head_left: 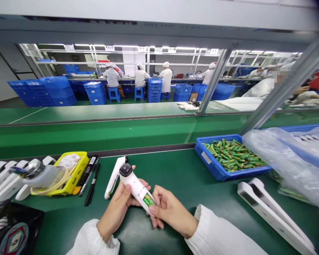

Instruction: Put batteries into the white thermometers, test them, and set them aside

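A white handheld device (135,186) with a black tip is tilted between my hands over the green table. My left hand (119,198) is wrapped round its body, thumb on the near side. At its lower end an open compartment shows green batteries (149,200). My right hand (170,209) pinches that lower end, thumb and fingers at the compartment's edge. Just left of the device lies a second white device (115,177). A blue tray (215,171) full of green batteries stands to the right.
At the left are a yellow basket (82,166), pens (91,187), a bottle (44,175), several white devices and a black object (29,216). Long white devices (273,216) and plastic bags (284,159) lie right. Beyond the green belt (95,138), people work.
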A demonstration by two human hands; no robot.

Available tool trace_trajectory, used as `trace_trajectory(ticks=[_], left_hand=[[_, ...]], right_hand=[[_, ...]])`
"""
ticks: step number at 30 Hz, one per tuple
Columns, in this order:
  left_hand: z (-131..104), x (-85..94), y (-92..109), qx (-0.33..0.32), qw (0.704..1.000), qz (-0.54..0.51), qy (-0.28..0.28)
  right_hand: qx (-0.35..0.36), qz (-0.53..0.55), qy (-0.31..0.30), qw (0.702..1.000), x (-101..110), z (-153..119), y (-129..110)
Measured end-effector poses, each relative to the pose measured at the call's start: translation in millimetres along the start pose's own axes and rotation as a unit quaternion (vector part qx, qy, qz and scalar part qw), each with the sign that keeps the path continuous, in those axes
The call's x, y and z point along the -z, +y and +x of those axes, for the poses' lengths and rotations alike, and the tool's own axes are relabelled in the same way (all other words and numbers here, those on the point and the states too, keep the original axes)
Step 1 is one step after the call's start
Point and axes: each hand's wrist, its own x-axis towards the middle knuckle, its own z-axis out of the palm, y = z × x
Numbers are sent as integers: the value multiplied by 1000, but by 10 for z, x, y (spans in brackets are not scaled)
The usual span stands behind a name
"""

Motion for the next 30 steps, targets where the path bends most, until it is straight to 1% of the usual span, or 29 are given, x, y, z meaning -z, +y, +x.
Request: trace_trajectory(ticks=[3, 7, 8, 10, 13, 15, 16, 18, 20, 22, 23, 24, 26, 27, 29, 30], left_hand=[[-6, -22, -16, 10, 998, 51, 22], [-16, -54, -48, 31, 990, 138, -21], [-11, -58, -52, 35, 988, 148, -26], [8, -56, -53, 40, 988, 147, -12], [45, -25, -55, 49, 990, 133, 23], [64, 10, -63, 55, 984, 162, 40], [71, 32, -68, 51, 979, 192, 51], [81, 77, -74, 18, 960, 270, 73], [87, 123, -72, -35, 932, 350, 83], [88, 167, -65, -72, 901, 422, 74], [89, 189, -64, -78, 884, 455, 70], [92, 210, -68, -76, 867, 487, 70], [107, 257, -95, -62, 832, 547, 70], [122, 281, -116, -59, 814, 574, 69], [166, 326, -166, -70, 776, 624, 67], [190, 343, -187, -83, 757, 644, 69]], right_hand=[[15, -8, 27, 999, -33, 21, 73], [27, -32, 52, 998, -46, 31, 90], [26, -49, 55, 997, -49, 25, 72], [33, -102, 64, 992, -56, 6, 16], [67, -209, 95, 971, -42, -20, -101], [97, -279, 129, 947, 14, -28, -199], [119, -316, 152, 929, 64, -34, -258], [175, -391, 211, 879, 220, -74, -401], [213, -461, 295, 809, 460, -175, -580], [205, -507, 384, 744, 775, -350, -786], [185, -523, 419, 719, 951, -459, -893], [164, -535, 444, 700, 1134, -575, -998], [108, -561, 469, 674, 1491, -798, -1196], [75, -573, 472, 666, 1654, -890, -1283], [12, -595, 453, 664, 1925, -1011, -1431], [-13, -605, 432, 669, 2029, -1037, -1489]])
